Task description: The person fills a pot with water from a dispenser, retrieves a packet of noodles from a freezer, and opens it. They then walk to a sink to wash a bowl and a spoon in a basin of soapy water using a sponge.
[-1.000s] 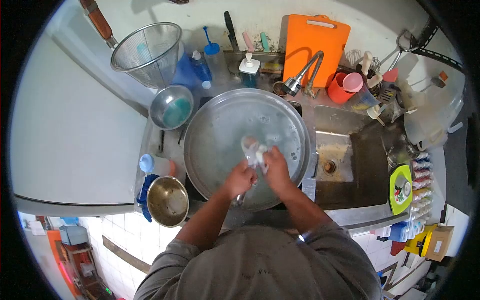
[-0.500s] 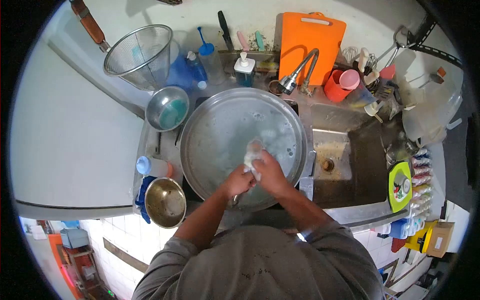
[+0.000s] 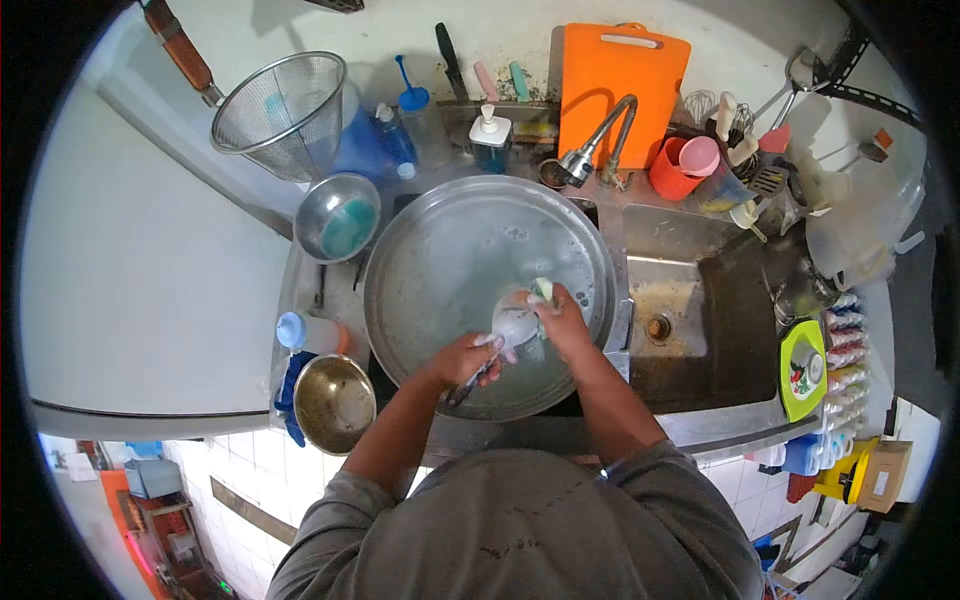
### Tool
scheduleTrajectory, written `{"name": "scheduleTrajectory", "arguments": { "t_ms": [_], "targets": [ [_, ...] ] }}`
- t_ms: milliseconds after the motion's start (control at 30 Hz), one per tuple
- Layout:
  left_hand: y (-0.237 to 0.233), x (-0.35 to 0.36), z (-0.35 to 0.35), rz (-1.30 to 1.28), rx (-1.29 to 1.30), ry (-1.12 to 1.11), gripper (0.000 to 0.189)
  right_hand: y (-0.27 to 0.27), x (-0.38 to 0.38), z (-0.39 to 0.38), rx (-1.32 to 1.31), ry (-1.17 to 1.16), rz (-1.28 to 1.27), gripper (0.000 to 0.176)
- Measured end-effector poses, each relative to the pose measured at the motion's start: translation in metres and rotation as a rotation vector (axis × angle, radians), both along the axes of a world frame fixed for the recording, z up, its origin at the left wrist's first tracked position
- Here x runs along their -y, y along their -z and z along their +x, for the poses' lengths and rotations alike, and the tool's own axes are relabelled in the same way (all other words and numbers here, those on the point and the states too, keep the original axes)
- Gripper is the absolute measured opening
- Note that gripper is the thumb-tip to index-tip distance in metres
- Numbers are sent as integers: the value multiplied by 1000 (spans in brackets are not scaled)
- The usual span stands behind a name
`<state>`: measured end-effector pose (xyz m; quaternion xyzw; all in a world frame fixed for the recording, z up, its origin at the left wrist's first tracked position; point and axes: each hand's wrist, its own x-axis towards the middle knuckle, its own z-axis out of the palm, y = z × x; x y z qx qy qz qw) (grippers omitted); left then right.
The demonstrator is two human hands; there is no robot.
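Observation:
Over the wide round metal basin of cloudy, soapy water, my left hand is closed around the handle of a large spoon-like utensil. Its rounded head looks pale with suds and points up and to the right; the handle end sticks out below my left hand. My right hand is closed on a small pale green and white sponge, which is at the right side of the utensil's head. Both hands are just above the water, and the fingers partly hide the handle and sponge.
Right of the basin is a sink under a faucet. An orange cutting board leans behind. To the left stand a bowl of blue-green liquid, a strainer, a metal bowl and a bottle.
My hands have moved apart: the left shifted slightly left and down the handle, the right moved right and up with the sponge. The utensil's rounded head is now more exposed.

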<state>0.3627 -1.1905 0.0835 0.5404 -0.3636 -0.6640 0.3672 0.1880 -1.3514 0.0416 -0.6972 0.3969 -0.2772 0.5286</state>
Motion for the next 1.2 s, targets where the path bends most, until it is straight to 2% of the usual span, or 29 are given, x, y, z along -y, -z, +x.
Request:
{"name": "scheduleTrajectory", "arguments": {
  "t_ms": [33, 67, 133, 167, 233, 300, 367, 433, 467, 533, 733, 833, 900, 967, 1000, 1033, 1067, 1100, 1133, 1167, 1200],
  "targets": [
    [2, 2, 4, -19, 0, 62, 45, -2, -4, 1, 263, 11, 498, 32],
    [5, 5, 5, -21, 1, 61, 45, -5, -5, -5, 337, -106, 646, 38],
    [12, 11, 4, 122, 144, -111, 48, -11, -11, -8, 347, -186, 662, 37],
    [16, 13, 2, 124, 145, -113, 48, -12, -14, -8, 357, -263, 679, 36],
    [17, 20, -5, -4, 355, -198, 50, -11, -14, -5, 299, -262, 632, 35],
    [9, 29, -8, 54, 384, -254, 49, -8, -15, -4, 240, -258, 583, 34],
    [11, 32, -10, 114, 412, -306, 49, -8, -18, -3, 413, -163, 618, 33],
    [16, 35, -11, 95, 265, -400, 56, -6, -16, -4, 406, -156, 619, 33],
    [15, 35, -12, 94, 266, -401, 56, -3, -16, -4, 398, -150, 622, 34],
    [14, 34, -12, 40, 456, -384, 54, 5, -16, -4, 401, -143, 624, 35],
    [2, 29, -16, -55, 594, -284, 48, 19, -13, -6, 405, -157, 643, 40],
    [4, 25, -18, -31, 573, -265, 45, 14, -15, -5, 452, -137, 624, 43],
    [13, 25, -15, -52, 576, -252, 41, 11, -15, -5, 502, -126, 635, 45],
    [41, 25, -5, -74, 578, -239, 38, 10, -13, -5, 443, -175, 645, 46],
    [66, 23, 4, -15, 449, -267, 35, 12, -12, -5, 443, -176, 644, 46],
    [66, 23, 7, 44, 319, -294, 32, 15, -12, -3, 435, -198, 588, 45],
    [67, 23, 8, 44, 319, -295, 32, 17, -12, -2, 428, -220, 533, 43],
    [68, 22, 9, 124, 145, -324, 32, 19, -12, -2, 428, -220, 533, 43],
    [61, 22, 9, 204, -29, -351, 31, 16, -13, -3, 400, -232, 470, 41],
    [52, 21, 10, 203, -30, -351, 31, 12, -13, -3, 372, -243, 408, 39],
    [42, 18, 14, 227, -169, -268, 32, 8, -14, -5, 372, -244, 406, 39]
  ]
}}
